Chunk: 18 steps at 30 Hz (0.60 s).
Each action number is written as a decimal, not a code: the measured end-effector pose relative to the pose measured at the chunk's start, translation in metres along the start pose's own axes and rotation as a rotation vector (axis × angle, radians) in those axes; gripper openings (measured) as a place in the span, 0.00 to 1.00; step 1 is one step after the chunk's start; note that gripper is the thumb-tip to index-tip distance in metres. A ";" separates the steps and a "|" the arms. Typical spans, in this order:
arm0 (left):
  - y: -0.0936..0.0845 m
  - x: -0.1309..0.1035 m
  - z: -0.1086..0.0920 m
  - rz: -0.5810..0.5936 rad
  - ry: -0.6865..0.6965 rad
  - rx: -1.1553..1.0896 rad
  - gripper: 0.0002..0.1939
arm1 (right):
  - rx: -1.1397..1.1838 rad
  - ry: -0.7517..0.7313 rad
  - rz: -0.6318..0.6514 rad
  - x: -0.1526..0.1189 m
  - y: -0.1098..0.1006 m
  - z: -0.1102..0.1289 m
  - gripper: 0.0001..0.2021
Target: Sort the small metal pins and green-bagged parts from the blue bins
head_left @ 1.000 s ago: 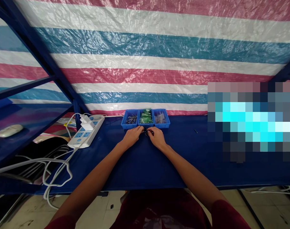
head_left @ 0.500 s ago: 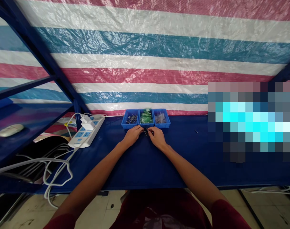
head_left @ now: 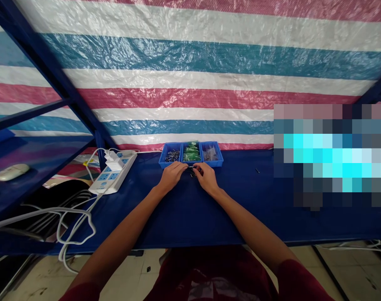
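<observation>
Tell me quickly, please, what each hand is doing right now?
Left hand: fingers pinched on a small dark metal part.
Right hand: pinching the same part.

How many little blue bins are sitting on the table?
3, side by side at the back of the table, just beyond the hands: the left bin with dark metal bits, the middle bin with green parts, the right bin with greyish parts.

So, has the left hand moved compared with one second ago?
Yes, slightly. The left hand has come closer to the row of blue trays: its fingertips now almost reach the front edge of the left tray, where before a gap showed.
</observation>
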<state>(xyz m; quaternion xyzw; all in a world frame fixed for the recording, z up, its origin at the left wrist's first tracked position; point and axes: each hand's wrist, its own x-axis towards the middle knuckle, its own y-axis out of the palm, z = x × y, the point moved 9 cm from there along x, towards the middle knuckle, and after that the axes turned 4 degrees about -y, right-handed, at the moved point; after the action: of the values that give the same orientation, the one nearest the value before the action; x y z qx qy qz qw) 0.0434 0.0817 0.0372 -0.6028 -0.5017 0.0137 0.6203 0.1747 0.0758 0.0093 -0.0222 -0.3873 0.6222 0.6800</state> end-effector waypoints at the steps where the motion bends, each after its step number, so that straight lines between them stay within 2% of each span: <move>1: -0.002 0.000 -0.001 -0.011 0.001 -0.030 0.17 | 0.019 -0.014 0.000 0.000 0.000 0.002 0.11; 4: -0.010 -0.001 -0.002 -0.037 -0.026 -0.128 0.16 | 0.062 -0.056 -0.017 0.000 -0.003 0.010 0.10; 10: -0.020 0.001 0.006 -0.073 -0.233 -0.275 0.15 | 0.058 -0.050 -0.025 -0.002 -0.008 0.017 0.13; 18: -0.022 0.003 0.006 -0.060 -0.257 -0.264 0.16 | 0.131 -0.032 -0.041 -0.003 -0.007 0.014 0.13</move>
<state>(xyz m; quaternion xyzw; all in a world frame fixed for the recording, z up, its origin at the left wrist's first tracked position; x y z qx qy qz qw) 0.0279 0.0824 0.0539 -0.6570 -0.5919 0.0061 0.4669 0.1728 0.0656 0.0208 0.0402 -0.3567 0.6325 0.6863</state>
